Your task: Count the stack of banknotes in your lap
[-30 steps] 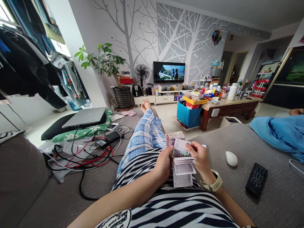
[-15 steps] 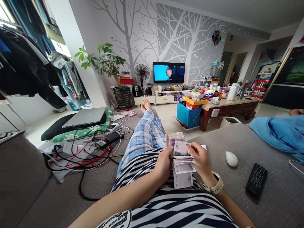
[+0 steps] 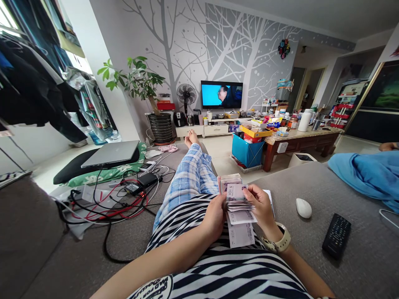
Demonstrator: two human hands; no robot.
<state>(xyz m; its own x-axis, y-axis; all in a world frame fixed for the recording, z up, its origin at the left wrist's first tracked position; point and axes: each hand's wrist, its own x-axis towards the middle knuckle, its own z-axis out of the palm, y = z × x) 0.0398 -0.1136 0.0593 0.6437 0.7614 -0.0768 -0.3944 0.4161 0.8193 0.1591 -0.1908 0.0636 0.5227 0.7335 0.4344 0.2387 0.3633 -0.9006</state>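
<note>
A stack of banknotes [image 3: 230, 179] stands up between my hands above my lap, its lower part bent toward me with several notes fanned out. My left hand [image 3: 214, 216] is closed round the left edge of the notes. With thumb and fingers, my right hand [image 3: 261, 207] pinches the right side of a purplish banknote [image 3: 236, 192] at the front. Below, a loose-hanging banknote [image 3: 241, 235] lies over my striped shirt [image 3: 199, 265]. Behind my right hand shows the edge of a pale flat object [image 3: 269, 197], mostly hidden.
On the sofa to the right lie a white mouse [image 3: 303, 208], a black remote control [image 3: 336, 236] and a blue cloth [image 3: 368, 172]. Left of my legs are tangled cables [image 3: 124, 203] and a closed laptop [image 3: 110, 153]. A cluttered table [image 3: 299, 139] stands ahead.
The front note has shifted slightly to the left and down, and the folded notes below it have fanned differently. My right hand has moved a little left.
</note>
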